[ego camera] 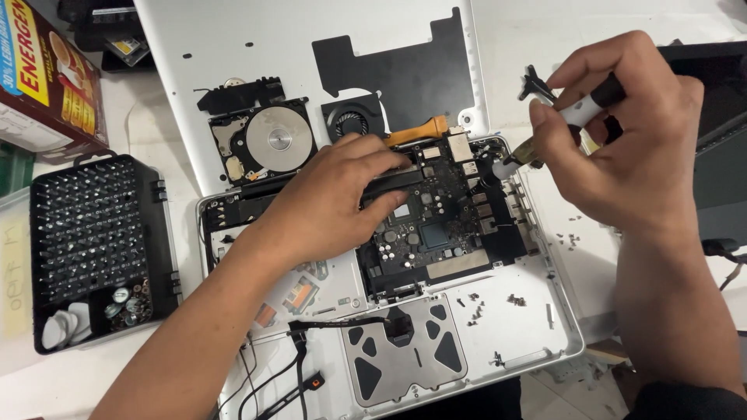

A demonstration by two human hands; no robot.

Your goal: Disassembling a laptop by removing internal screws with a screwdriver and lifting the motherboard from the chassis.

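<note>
White bench, gutted laptop (537, 311), exposed board (436, 233)

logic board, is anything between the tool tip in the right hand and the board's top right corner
Nothing visible does. The right hand holds a black and white tool whose tip sits at the logic board corner. The left hand presses the board further left, clear of it. The orange pry tool lies above, apart.
</note>
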